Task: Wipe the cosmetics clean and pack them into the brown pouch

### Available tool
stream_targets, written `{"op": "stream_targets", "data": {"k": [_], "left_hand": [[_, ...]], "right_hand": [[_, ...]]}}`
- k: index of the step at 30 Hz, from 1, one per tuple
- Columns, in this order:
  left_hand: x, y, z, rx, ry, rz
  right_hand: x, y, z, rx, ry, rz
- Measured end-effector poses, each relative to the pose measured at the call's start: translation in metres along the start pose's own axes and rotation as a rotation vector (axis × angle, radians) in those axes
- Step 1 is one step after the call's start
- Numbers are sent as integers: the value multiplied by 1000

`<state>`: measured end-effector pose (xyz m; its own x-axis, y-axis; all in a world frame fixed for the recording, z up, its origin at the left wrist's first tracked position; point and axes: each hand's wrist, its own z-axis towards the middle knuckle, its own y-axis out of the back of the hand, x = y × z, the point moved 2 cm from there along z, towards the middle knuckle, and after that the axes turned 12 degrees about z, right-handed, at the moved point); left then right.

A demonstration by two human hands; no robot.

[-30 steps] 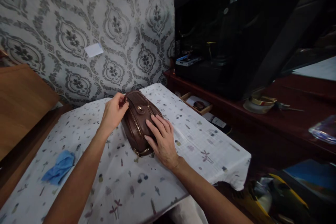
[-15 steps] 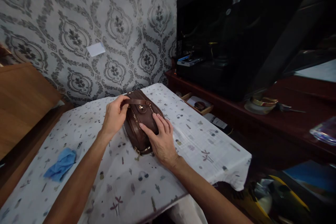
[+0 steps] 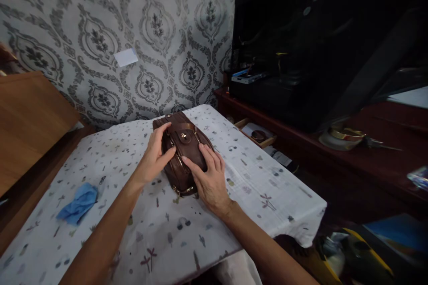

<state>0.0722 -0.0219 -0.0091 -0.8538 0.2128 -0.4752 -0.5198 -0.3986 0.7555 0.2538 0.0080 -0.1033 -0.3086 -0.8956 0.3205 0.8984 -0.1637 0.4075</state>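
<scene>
A brown leather handbag [image 3: 195, 155] with gold-coloured zips, studs and a round clasp lies on the patterned white tablecloth [image 3: 264, 187]. Its short handle [image 3: 183, 127] is down across the top. My left hand [image 3: 154, 155] touches the left side of the bag, thumb and fingers apart, the fingertips by the end of the handle. Over the near right part lies my right hand [image 3: 211, 180], its thumb stretched along a zip and its fingers laid across the leather. The bag's right edge is partly hidden under that hand.
A crumpled blue cloth [image 3: 79, 203] lies on the left of the table. To the right, a dark red cabinet [image 3: 377, 142] carries a large black screen [image 3: 284, 53] and a roll of tape [image 3: 346, 134]. Below it a small drawer [image 3: 256, 133] stands out. A wooden board [image 3: 33, 120] leans at left.
My left hand has let go of the handle, which has dropped flat onto the bag, and has opened against the bag's side. My right hand stays on the bag. The view has shifted slightly.
</scene>
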Motion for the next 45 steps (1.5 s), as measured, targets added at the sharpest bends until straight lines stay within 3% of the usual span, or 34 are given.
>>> {"op": "stream_targets", "data": {"k": [7, 14, 17, 23, 34, 45], "left_hand": [[1, 1, 9, -105, 40, -85], [-6, 9, 30, -296, 56, 293], [-6, 10, 31, -323, 77, 260], [1, 9, 26, -328, 116, 103], [-3, 22, 42, -181, 102, 126], [2, 19, 52, -171, 134, 48]], "right_hand": [[1, 0, 1, -6, 10, 5], [2, 0, 1, -7, 14, -10], [1, 1, 2, 4, 14, -24], [-1, 0, 1, 0, 19, -10], [-1, 0, 1, -9, 10, 33], [0, 1, 3, -14, 22, -12]]}}
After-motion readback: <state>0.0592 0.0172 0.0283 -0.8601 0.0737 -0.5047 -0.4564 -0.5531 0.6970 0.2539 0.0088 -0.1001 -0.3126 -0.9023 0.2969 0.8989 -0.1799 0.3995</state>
